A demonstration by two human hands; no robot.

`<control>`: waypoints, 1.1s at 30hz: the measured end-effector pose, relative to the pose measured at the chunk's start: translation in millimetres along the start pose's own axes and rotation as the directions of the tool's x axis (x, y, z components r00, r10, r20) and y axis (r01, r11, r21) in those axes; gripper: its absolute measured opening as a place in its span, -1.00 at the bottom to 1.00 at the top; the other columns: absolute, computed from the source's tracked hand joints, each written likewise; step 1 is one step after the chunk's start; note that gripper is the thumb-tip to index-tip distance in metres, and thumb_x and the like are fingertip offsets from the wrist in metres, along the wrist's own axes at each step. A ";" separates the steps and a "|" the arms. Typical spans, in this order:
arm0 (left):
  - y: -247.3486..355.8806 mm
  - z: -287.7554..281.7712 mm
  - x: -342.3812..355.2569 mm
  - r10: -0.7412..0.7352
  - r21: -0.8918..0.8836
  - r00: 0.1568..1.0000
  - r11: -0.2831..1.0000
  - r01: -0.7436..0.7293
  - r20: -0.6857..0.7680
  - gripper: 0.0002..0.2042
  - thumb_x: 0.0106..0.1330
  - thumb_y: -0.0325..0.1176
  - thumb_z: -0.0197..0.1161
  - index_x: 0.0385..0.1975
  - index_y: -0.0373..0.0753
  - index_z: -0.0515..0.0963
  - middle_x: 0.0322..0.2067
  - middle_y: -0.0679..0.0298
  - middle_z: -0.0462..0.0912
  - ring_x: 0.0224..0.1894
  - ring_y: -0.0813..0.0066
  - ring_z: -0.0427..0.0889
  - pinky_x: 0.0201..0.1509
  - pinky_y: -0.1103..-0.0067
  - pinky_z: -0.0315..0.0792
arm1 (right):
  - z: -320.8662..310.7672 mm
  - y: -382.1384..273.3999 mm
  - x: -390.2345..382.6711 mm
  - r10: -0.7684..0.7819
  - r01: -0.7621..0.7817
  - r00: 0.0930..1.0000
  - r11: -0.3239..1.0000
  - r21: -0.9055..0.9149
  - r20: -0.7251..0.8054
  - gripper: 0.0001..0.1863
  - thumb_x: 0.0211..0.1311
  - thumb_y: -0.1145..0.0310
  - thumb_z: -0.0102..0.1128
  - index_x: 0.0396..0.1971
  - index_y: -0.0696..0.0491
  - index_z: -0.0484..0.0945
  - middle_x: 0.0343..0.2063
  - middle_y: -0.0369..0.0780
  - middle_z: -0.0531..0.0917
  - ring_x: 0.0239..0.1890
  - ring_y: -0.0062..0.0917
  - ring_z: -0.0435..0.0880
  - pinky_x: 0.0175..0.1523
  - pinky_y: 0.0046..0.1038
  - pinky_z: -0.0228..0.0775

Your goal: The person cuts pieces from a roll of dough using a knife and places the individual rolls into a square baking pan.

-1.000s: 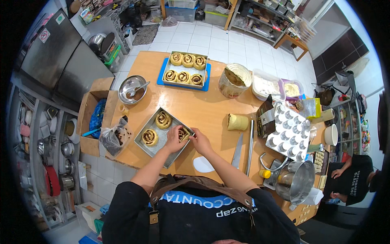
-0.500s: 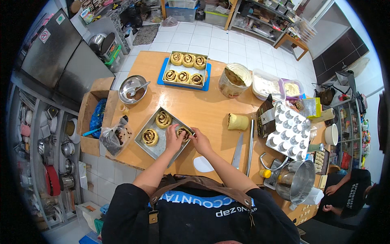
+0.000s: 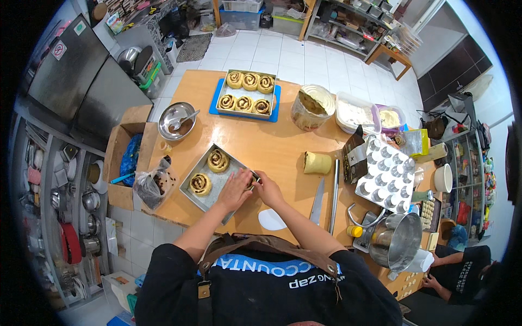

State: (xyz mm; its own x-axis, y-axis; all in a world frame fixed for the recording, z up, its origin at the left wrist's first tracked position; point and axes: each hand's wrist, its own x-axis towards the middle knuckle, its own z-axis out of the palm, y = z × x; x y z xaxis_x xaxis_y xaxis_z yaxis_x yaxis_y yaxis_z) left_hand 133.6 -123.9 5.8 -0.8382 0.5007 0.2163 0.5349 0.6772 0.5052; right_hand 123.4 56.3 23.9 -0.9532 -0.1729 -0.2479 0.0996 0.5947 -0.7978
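Observation:
My left hand (image 3: 234, 190) lies open over the cinnamon roll (image 3: 249, 183) at the right side of the square metal tray (image 3: 192, 194), covering most of it. My right hand (image 3: 267, 188) has its fingers closed at that tray's right rim, beside the same roll; what they grip is partly hidden. Two other rolls (image 3: 218, 161) sit apart in the tray. Right of the hands are an uncut dough log (image 3: 318, 163), a knife (image 3: 318, 204), a steel rod (image 3: 333, 198) and a white scraper (image 3: 272, 220).
A tray of several rolls (image 3: 244, 106) on a blue board stands at the back. Around are a steel bowl (image 3: 176, 122), open box (image 3: 117, 157), plastic bag (image 3: 147, 187), tub (image 3: 312, 108), cup sheet (image 3: 386, 174) and mixing bowl (image 3: 395, 242). A co-worker (image 3: 462, 271) is at lower right.
My left hand's fingers have straightened and spread over the right-hand roll, hiding more of it. My right hand stays at the rim. The co-worker has shifted lower and leans toward the table.

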 end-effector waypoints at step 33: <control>-31.8 17.9 26.8 -0.573 -0.461 0.750 0.594 0.659 0.332 -0.30 -0.16 -0.13 0.47 -0.01 -0.37 0.37 -0.12 -0.06 0.53 -0.04 0.15 0.54 0.07 0.42 0.41 | 16.4 15.6 5.3 0.110 -0.121 0.992 0.961 0.248 0.061 -0.67 0.32 0.36 0.07 0.06 0.04 0.34 -0.60 -0.25 0.54 -0.60 -0.61 0.54 -0.52 -0.50 0.44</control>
State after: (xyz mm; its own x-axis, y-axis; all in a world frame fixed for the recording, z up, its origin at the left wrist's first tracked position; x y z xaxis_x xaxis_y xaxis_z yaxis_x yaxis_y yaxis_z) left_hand 96.1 -122.4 -19.4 -0.8992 0.1665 -0.4046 -0.2831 0.4835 0.8283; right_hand 124.6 51.8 1.1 -0.9175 -0.1539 -0.3668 0.2822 0.3979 -0.8729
